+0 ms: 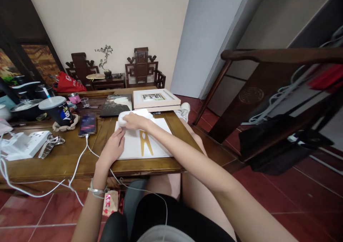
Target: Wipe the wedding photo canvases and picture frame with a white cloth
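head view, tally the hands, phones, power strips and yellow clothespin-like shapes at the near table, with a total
Hands (left hand, right hand): 2
Phone: 1
Power strip: 1
Yellow clothespin-like shape: 1
Total: 5

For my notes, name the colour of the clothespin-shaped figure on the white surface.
The figure is mustard yellow (head view).

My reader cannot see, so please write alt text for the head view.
A person's right hand holds a bunched white cloth over a white sheet bearing a yellow clothespin shape, the left hand close by. A phone, lidded cup and framed picture share the wooden table.
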### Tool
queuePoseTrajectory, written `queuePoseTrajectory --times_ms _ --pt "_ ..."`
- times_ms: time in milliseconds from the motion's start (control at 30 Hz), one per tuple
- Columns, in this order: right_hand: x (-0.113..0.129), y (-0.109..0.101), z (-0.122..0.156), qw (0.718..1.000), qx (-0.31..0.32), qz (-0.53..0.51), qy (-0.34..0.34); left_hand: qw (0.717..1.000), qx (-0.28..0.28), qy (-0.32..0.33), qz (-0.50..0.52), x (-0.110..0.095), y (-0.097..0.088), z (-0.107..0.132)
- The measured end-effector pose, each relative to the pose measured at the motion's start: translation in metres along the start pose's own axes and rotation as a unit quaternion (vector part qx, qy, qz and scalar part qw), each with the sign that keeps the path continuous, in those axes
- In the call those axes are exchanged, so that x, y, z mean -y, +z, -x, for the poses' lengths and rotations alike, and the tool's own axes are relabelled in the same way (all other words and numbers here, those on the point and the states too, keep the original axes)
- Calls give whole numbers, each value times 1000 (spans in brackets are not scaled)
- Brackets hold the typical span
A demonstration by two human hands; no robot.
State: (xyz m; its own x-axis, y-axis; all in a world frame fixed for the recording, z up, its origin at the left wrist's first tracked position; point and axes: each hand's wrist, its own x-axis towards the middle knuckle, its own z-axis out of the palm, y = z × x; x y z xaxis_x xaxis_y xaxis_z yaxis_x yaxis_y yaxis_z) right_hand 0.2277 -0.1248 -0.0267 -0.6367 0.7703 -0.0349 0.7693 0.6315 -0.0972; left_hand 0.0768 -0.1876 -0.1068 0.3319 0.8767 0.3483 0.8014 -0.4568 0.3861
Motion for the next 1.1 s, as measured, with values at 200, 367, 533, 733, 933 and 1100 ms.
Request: queuePoseTrajectory --times_ms 200,367,533,733,933,1100 --pt "-60 1 54 996 -12 6 89 999 24 -35 1 -1 1 0" --pt "-84 12 89 992 -24 16 120 999 -1 -35 -2 0 5 1" --pt "-52 26 130 995 -26 11 98 999 1 -47 12 1 3 1" --pt "-3 30 212 998 -39 -34 25 998 12 -54 15 -2 0 0" --pt "-2 30 220 999 -31 -22 29 999 22 -39 -2 2 6 2" --pt "-42 29 153 998 -28 10 56 999 35 -17 -27 6 6 2"
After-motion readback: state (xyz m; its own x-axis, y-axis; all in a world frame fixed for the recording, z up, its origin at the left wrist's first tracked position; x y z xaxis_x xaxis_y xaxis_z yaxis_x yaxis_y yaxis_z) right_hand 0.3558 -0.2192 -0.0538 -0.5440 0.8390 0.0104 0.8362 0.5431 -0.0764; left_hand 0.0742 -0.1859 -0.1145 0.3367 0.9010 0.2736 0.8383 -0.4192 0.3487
